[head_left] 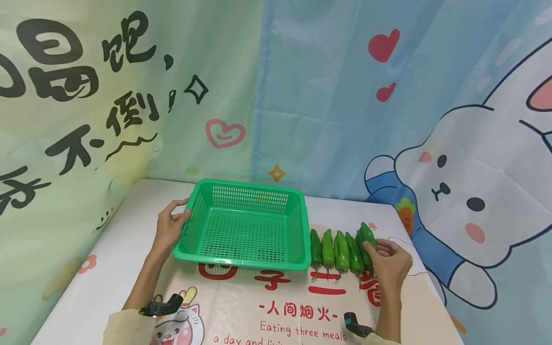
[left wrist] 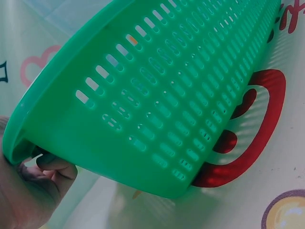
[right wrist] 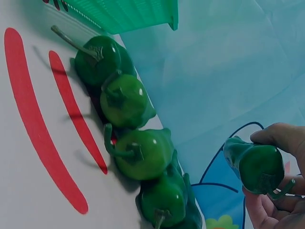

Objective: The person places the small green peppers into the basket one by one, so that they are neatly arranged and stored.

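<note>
A green plastic basket (head_left: 241, 262) with slotted walls stands on the table, and nothing lies in it. My left hand (head_left: 171, 225) grips the basket's left rim; in the left wrist view its fingers curl under the rim (left wrist: 19, 129). To the right of the basket, several green peppers (head_left: 341, 251) lie side by side in a row, stems toward me. My right hand (head_left: 390, 261) holds one green pepper (right wrist: 261, 167) between thumb and fingers, lifted above the right end of the row.
A printed mat (head_left: 276, 330) with red characters and a cartoon covers the table's front part. Behind the table hangs a curtain (head_left: 319, 110) with hearts and a rabbit, close to the basket's far side. A small black device (head_left: 357, 326) is worn at each wrist.
</note>
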The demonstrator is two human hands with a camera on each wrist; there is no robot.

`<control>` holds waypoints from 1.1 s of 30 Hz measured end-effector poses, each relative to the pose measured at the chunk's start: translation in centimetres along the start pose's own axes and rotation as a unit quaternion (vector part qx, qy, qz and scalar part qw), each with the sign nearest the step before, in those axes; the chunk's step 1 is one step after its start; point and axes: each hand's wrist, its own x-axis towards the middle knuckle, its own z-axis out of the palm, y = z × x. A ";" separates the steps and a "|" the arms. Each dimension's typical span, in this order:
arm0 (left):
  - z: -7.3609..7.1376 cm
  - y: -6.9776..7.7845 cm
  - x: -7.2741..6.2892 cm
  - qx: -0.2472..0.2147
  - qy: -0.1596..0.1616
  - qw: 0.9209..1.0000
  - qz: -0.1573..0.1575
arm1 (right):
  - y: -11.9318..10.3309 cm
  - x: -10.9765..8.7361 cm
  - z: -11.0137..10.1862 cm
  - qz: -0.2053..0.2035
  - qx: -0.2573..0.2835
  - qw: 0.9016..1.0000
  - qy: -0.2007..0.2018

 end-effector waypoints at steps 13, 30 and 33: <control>0.0 0.0 0.0 -0.002 0.001 1.000 0.003 | -1.3 -0.9 0.7 -0.014 -0.002 1.000 -0.002; 0.1 0.2 -0.3 0.008 0.005 1.000 0.008 | -2.0 -1.8 1.6 -0.029 -0.001 1.000 -0.010; 0.1 0.4 -0.3 0.005 0.007 1.000 0.008 | -2.4 -1.9 1.6 -0.030 0.004 0.999 -0.009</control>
